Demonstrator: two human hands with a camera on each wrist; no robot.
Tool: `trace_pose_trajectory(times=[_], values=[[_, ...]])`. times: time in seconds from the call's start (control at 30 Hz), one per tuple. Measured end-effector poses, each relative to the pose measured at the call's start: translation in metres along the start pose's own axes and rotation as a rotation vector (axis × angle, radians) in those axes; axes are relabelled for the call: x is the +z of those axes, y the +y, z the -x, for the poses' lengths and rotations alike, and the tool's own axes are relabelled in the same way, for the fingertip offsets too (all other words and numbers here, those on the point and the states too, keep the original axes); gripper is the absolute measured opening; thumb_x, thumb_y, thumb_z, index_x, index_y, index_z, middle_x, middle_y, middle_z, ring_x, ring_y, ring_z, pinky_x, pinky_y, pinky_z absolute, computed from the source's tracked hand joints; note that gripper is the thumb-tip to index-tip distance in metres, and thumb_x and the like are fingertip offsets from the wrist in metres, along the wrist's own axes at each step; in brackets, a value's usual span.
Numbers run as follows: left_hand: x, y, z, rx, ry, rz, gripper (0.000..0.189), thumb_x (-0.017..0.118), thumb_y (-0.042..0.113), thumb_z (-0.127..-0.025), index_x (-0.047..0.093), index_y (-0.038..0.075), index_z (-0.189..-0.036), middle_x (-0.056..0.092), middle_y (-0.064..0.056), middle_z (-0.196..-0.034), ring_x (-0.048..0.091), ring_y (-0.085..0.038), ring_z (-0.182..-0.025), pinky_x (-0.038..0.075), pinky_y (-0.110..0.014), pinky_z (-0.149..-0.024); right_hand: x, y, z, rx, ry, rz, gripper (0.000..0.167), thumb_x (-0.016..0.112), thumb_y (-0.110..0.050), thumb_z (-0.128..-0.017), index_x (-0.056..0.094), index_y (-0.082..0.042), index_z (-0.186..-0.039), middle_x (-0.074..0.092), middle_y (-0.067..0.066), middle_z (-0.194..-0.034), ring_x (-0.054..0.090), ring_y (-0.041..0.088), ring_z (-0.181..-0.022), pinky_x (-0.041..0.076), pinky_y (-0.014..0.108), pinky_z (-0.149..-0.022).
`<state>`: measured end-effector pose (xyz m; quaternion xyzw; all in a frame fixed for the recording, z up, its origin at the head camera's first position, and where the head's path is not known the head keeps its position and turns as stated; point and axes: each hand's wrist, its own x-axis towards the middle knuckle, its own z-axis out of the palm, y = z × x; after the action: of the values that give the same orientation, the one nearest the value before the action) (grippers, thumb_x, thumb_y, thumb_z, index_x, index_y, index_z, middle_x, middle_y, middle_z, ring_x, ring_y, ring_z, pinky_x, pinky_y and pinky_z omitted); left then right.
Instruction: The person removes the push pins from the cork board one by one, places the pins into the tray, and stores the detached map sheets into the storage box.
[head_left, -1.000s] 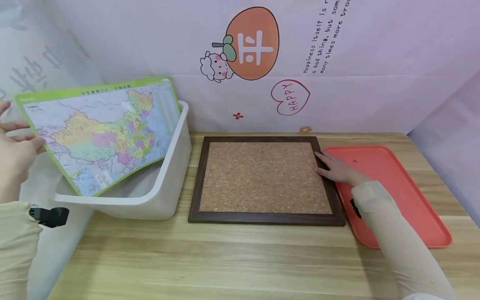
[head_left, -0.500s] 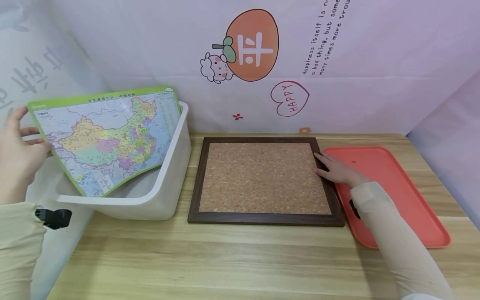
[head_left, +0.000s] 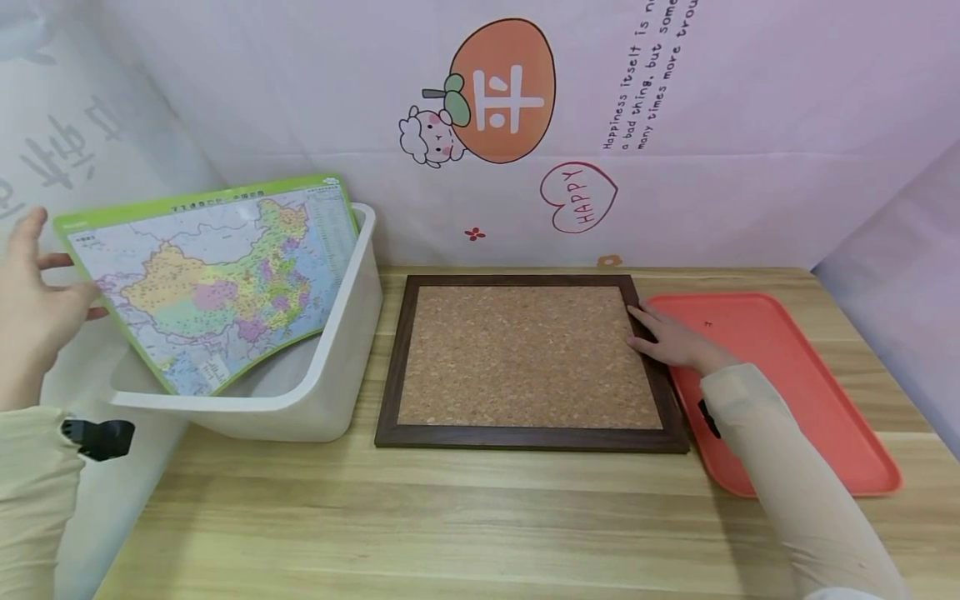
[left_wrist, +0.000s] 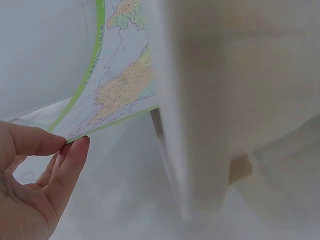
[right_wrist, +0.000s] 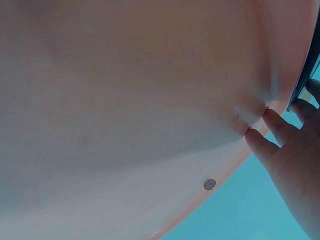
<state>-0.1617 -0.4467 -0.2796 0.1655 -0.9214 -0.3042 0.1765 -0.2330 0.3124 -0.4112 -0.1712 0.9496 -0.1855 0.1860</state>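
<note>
My left hand [head_left: 45,308] pinches the left edge of a green-bordered map sheet [head_left: 217,287]. In the left wrist view, the thumb and fingers [left_wrist: 75,157] meet at the sheet's corner. The map leans at a tilt in a white bin [head_left: 356,333], its lower part down inside and its far edge above the rim. To the right, my right hand [head_left: 678,342] rests with extended fingers on the right side of a dark-framed cork board [head_left: 525,358], which lies flat on the table. In the right wrist view, that hand's fingertips [right_wrist: 254,136] reach the tray's rim.
A red tray [head_left: 817,400] lies right of the cork board, partly under my right forearm. The wooden table [head_left: 450,517] stretches along the front. Behind it stands a printed white wall covering [head_left: 300,100], with another pale sheet at the left.
My left hand has lowered the map and shifted it slightly right, so it sits lower in the bin. The right hand and the cork board have stayed in place.
</note>
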Motion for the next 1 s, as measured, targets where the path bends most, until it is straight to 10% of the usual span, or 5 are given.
trace_pose_trajectory(times=[0.57, 0.8, 1.0], values=[[0.005, -0.010, -0.002, -0.028, -0.054, 0.025, 0.088, 0.044, -0.003, -0.091, 0.001, 0.048, -0.148, 0.025, -0.021, -0.150, 0.045, 0.012, -0.072, 0.057, -0.024, -0.054, 0.001, 0.000, -0.003, 0.009, -0.001, -0.018, 0.074, 0.042, -0.042, -0.101, 0.008, -0.001, -0.153, -0.001, 0.032, -0.157, 0.006, 0.056, -0.140, 0.014, 0.070, -0.109], [0.007, -0.003, 0.005, -0.033, -0.006, 0.056, 0.056, 0.028, 0.020, -0.102, 0.010, 0.043, -0.149, 0.033, 0.021, -0.109, 0.048, 0.011, -0.066, 0.055, -0.018, -0.052, 0.000, 0.000, -0.003, 0.006, 0.000, -0.012, 0.075, 0.042, -0.043, -0.101, 0.009, -0.001, -0.153, 0.000, 0.032, -0.156, 0.007, 0.057, -0.140, 0.014, 0.070, -0.109], [0.002, 0.024, 0.022, -0.080, 0.023, 0.095, 0.048, 0.028, 0.021, -0.102, 0.022, 0.035, -0.148, 0.033, 0.024, -0.101, 0.046, 0.013, -0.068, 0.049, -0.010, -0.049, 0.001, 0.001, -0.003, 0.013, -0.003, -0.008, 0.075, 0.042, -0.042, -0.101, 0.008, -0.001, -0.153, 0.000, 0.032, -0.157, 0.007, 0.057, -0.139, 0.015, 0.070, -0.109]])
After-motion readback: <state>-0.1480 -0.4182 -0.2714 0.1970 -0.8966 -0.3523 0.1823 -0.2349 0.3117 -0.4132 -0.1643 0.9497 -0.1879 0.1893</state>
